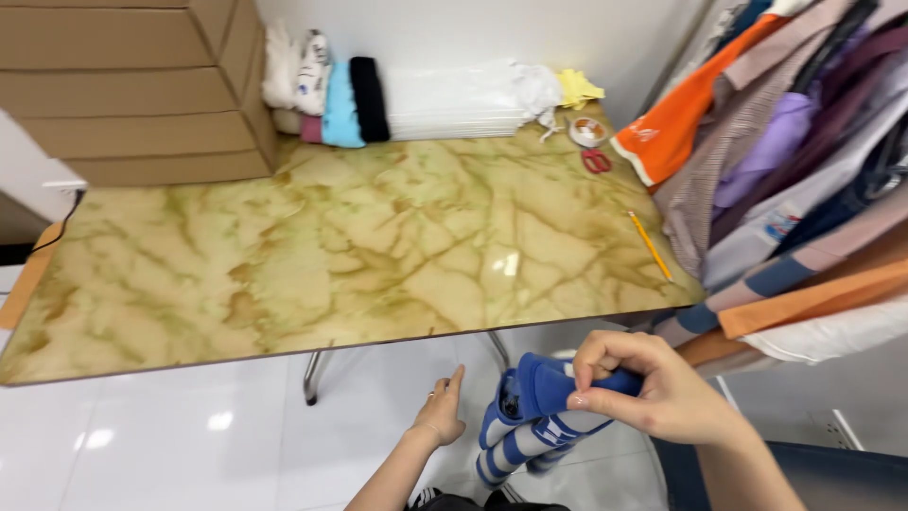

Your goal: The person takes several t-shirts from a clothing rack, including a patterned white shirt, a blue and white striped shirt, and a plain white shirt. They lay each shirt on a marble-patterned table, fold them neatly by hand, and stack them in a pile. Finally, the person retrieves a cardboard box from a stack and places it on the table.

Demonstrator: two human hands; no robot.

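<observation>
The right hand pinches a soft blue knitted garment with white stripes, fingers closed on its folded cuff, below the front edge of the glossy marble-patterned worktop. The left hand hangs beside it, fingers loosely spread, holding nothing. The garment's lower end is cut off. A yellow pencil and small red scissors lie near hanging clothes.
</observation>
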